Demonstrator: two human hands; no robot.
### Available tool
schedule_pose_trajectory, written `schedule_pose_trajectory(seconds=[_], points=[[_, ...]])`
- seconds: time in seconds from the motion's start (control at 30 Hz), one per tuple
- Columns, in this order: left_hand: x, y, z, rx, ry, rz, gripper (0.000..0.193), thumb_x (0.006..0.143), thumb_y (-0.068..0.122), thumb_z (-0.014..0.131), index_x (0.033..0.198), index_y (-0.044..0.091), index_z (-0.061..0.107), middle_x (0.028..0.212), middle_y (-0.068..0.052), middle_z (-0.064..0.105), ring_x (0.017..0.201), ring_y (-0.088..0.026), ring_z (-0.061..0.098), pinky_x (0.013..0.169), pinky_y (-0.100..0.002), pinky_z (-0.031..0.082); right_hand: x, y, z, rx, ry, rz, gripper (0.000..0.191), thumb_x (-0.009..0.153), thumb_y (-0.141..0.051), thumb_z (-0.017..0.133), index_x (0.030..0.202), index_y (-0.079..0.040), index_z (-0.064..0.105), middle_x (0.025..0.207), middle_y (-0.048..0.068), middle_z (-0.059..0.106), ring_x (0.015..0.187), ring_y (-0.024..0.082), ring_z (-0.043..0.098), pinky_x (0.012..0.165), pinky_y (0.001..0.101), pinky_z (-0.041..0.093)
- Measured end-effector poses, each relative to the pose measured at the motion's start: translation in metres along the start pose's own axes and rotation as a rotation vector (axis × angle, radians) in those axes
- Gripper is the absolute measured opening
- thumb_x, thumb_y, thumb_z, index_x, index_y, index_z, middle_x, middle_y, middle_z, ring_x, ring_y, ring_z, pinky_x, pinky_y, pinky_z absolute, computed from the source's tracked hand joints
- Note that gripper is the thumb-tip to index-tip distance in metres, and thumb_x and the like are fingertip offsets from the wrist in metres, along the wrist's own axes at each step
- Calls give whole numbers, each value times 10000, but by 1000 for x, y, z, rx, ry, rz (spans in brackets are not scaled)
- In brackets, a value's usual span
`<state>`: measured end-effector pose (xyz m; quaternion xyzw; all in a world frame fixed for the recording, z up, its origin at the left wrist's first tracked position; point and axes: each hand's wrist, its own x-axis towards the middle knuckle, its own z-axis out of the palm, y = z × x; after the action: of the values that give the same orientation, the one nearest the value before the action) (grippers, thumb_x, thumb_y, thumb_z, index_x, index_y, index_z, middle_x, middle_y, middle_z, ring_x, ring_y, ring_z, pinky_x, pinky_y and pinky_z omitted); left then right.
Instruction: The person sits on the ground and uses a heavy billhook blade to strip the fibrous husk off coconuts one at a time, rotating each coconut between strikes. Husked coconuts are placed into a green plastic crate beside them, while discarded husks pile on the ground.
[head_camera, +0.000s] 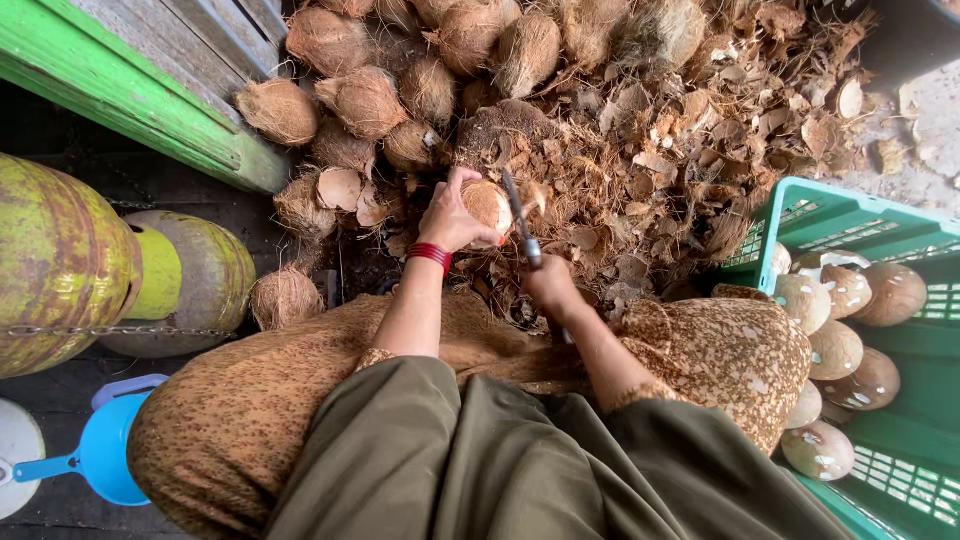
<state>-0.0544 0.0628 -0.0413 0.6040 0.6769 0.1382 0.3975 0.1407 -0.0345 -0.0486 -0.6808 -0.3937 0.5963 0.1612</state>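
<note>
At far left, two rusted yellow-green gas cylinders (70, 265) lie on their sides, chained, with a blue plastic scoop (100, 455) below them. Above them runs a green-painted wooden beam (120, 95). Next comes the pile of unhusked coconuts (365, 100), heaped against the beam and spreading across the top of the view.

At centre, your left hand (452, 215), a red band (429, 254) on its wrist, is curled around a partly husked coconut (487, 205), fingers wrapped over its top and near side, holding it just above the heap of husk scraps (650, 160). Just beside it, your right hand (548, 285) is closed in a fist on the handle of a knife (520, 222); the blade points up and away from you, its upper part touching the right side of the coconut. Both forearms reach out over your lap, covered in brown patterned cloth (230, 410).

At right, a green plastic crate (905, 330) holds several husked pale coconuts (835, 350), resting against your right knee.
</note>
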Motion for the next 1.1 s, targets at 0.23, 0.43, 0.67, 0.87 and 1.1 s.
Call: schedule_pose_trajectory(seconds=[0.23, 0.43, 0.67, 0.87, 1.1], points=[[-7, -17, 12, -131, 201, 419, 1113, 389, 215, 1052, 1294, 271, 406, 1366, -80, 528, 1296, -333, 518, 1074, -540, 464, -1, -1, -16, 46, -5, -133, 103, 861, -7, 669, 889, -31, 574, 698, 70, 594, 476, 149, 497, 394, 297, 444], [4, -2, 9, -10, 50, 183, 1150, 385, 198, 991, 1342, 289, 359, 1371, -62, 510, 1318, -279, 518, 1086, -483, 520, -45, -17, -13, -101, 133, -583, 128, 866, -8, 633, 951, -83, 573, 662, 73, 586, 507, 129, 521, 450, 274, 484], [-5, 12, -3, -3, 13, 211, 1190, 371, 169, 1025, 1338, 294, 344, 1412, -111, 457, 1368, -316, 435, 1137, -522, 401, -1, -9, -14, -127, 133, -135, 107, 879, -18, 621, 907, -105, 565, 726, 66, 591, 534, 148, 524, 448, 325, 494], [-9, 11, -6, -64, 12, 162, 1108, 409, 258, 1055, 1310, 301, 411, 1324, -89, 486, 1301, -320, 499, 1138, -492, 433, -26, -3, -23, -70, 137, -531, 131, 865, -39, 666, 868, -84, 543, 666, 50, 548, 522, 134, 492, 464, 312, 485], [-16, 1, 14, -8, 153, 158, 1049, 424, 237, 986, 1315, 292, 437, 1281, -74, 504, 1209, -300, 593, 1033, -444, 587, 3, -4, 1, -66, 11, -85, 44, 875, 9, 610, 860, -32, 609, 675, 67, 605, 493, 153, 540, 430, 330, 478]])
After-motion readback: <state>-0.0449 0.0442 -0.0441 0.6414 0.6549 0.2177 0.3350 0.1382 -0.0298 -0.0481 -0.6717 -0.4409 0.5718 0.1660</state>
